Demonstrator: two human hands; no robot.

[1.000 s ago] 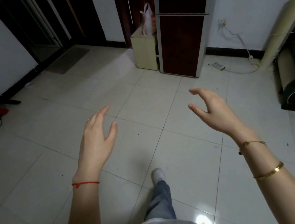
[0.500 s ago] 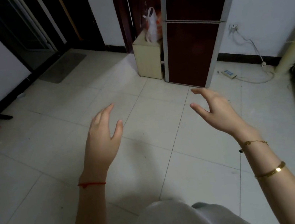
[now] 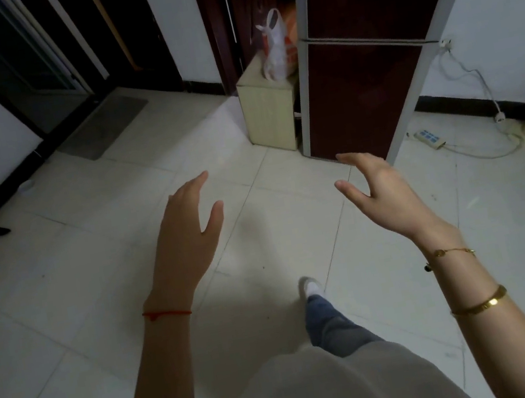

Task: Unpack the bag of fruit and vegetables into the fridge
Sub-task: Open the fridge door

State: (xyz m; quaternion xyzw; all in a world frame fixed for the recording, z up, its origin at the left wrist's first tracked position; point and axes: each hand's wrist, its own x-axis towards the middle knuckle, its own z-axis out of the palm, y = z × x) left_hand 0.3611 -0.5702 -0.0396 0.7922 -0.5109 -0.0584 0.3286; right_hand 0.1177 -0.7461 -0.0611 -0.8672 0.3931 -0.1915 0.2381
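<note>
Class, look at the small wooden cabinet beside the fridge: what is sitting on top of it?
A white plastic bag stands on the pale wooden cabinet, left of the dark red fridge. Something orange shows through it; the contents themselves are covered.

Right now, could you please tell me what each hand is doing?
Left hand: open, fingers relaxed, holding nothing.
Right hand: open, fingers loosely curved, holding nothing.

white bag [image 3: 276,49] upright beside closed fridge [image 3: 360,43]
</note>
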